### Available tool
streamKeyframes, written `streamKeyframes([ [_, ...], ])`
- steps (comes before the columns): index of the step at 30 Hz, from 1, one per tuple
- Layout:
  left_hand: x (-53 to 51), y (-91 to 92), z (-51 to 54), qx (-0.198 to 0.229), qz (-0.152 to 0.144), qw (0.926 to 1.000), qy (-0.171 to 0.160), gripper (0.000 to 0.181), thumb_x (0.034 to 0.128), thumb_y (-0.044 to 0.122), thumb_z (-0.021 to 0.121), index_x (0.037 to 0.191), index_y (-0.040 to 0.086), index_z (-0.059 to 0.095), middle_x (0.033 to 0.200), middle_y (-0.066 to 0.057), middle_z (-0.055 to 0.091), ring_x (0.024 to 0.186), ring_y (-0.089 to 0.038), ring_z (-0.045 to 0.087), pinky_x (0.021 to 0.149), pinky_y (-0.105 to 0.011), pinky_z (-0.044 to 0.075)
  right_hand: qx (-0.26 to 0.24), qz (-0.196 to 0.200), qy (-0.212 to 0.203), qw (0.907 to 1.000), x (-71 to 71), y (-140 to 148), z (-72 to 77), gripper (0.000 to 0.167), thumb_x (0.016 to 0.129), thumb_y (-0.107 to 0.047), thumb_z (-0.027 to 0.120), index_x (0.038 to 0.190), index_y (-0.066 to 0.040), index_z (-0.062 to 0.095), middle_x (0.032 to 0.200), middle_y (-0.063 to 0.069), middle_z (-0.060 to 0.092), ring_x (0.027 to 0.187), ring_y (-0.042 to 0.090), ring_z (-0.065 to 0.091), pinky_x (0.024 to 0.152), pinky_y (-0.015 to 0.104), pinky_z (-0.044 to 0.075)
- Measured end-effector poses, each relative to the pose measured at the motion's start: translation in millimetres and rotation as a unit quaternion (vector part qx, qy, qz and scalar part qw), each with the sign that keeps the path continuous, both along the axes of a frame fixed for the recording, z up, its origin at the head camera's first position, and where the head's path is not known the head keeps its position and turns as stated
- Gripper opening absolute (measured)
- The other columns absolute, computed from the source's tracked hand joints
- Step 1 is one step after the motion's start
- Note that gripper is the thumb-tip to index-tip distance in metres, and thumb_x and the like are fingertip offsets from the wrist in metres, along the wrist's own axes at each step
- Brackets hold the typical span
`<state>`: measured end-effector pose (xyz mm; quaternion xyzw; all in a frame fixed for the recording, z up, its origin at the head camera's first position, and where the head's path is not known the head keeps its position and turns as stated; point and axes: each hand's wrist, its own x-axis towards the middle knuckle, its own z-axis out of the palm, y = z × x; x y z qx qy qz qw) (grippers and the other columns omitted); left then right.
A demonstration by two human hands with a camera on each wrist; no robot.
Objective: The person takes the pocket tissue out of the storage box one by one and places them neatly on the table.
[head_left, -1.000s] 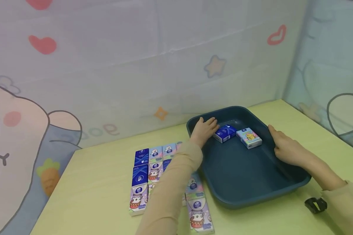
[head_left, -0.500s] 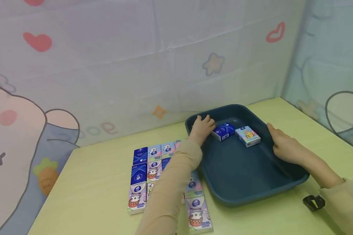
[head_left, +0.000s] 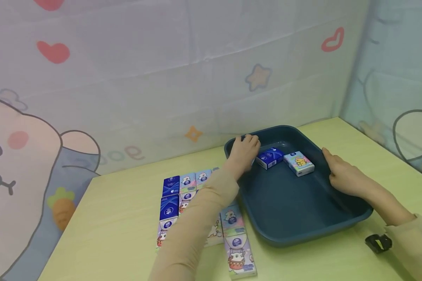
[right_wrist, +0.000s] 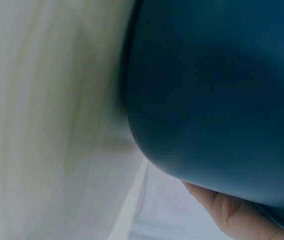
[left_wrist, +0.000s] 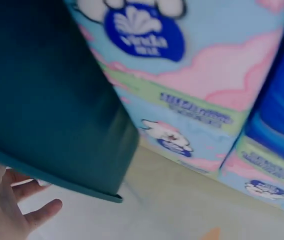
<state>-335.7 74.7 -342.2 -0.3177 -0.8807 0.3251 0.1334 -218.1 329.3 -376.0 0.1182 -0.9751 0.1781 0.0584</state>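
Note:
My left hand (head_left: 244, 154) reaches over the left wall of a dark teal plastic tub (head_left: 299, 210), its fingers curled downward. It seems to hold a pocket tissue pack; only a pale edge shows beneath the hand, and a small white bit at the fingers in the left wrist view. Beside it in the tub lie a blue tissue pack (head_left: 270, 157) and a light-blue one with a yellow character (head_left: 299, 163). My right hand (head_left: 348, 177) grips the tub's right rim; the right wrist view has that hand (right_wrist: 232, 212) against the rim.
Rows of blue, purple and pink tissue packs (head_left: 170, 207) lie left of the tub, partly covered by my left sleeve (head_left: 193, 230). A small black object (head_left: 378, 243) is near my right sleeve. A printed cloth wall (head_left: 154, 93) rises behind the table (head_left: 102, 226).
My left hand's fingers were spread by the blue pack a second ago; they are now more curled, and the forearm has shifted slightly left. My right hand stays on the tub rim.

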Motion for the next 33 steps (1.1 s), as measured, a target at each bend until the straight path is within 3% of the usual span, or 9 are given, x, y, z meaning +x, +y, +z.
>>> streamKeyframes([
  [6, 19.6, -5.6, 10.3, 0.1, -0.017, 0.9949, -0.007, 0.088, 0.0772, 0.057, 0.068, 0.146, 0.014, 0.034, 0.142, -0.001, 0.041, 0.13, -0.019, 0.04, 0.104, -0.039, 0.044, 0.0, -0.003, -0.004, 1.0, -2.6, 0, 0.0, 0.067, 0.085, 0.006, 0.043, 0.142, 0.023, 0.01, 0.132, 0.049, 0.035, 0.118, 0.059, 0.043, 0.079, 0.06, 0.049],
  [15, 60.3, -15.5, 17.0, 0.232, -0.031, 0.9723, 0.005, 0.089, 0.0767, 0.057, 0.069, 0.145, 0.009, 0.037, 0.137, -0.003, 0.049, 0.121, -0.02, 0.045, 0.093, -0.035, 0.047, 0.002, 0.0, -0.007, 1.0, -3.7, 4, -1.2, 0.068, 0.084, 0.007, 0.042, 0.142, 0.023, 0.009, 0.132, 0.049, 0.034, 0.119, 0.059, 0.041, 0.078, 0.06, 0.048],
  [21, 83.8, -27.1, 22.1, 0.248, -0.034, 0.968, 0.009, 0.093, 0.0749, 0.059, 0.07, 0.145, 0.006, 0.038, 0.136, -0.005, 0.051, 0.12, -0.021, 0.046, 0.105, -0.035, 0.041, -0.003, 0.004, -0.007, 1.0, -6.0, 5, -3.3, 0.069, 0.084, 0.007, 0.042, 0.142, 0.023, 0.007, 0.132, 0.05, 0.033, 0.119, 0.06, 0.04, 0.077, 0.059, 0.049],
  [27, 103.0, -41.2, 17.3, 0.248, -0.044, 0.9678, -0.001, 0.093, 0.074, 0.059, 0.07, 0.143, 0.004, 0.041, 0.13, -0.007, 0.053, 0.114, -0.02, 0.048, 0.102, -0.03, 0.044, -0.003, 0.003, -0.007, 1.0, -7.5, 6, -5.7, 0.069, 0.084, 0.007, 0.042, 0.142, 0.023, 0.007, 0.133, 0.051, 0.031, 0.12, 0.061, 0.038, 0.079, 0.061, 0.048],
  [33, 125.8, -57.8, 11.9, 0.283, -0.059, 0.9574, 0.0, 0.092, 0.0707, 0.055, 0.072, 0.141, 0.003, 0.044, 0.125, -0.007, 0.055, 0.11, -0.02, 0.048, 0.102, -0.031, 0.043, -0.006, 0.002, -0.012, 0.9999, -7.4, 5, -6.7, 0.07, 0.084, 0.006, 0.042, 0.142, 0.022, 0.006, 0.135, 0.051, 0.029, 0.122, 0.062, 0.035, 0.08, 0.062, 0.047],
])
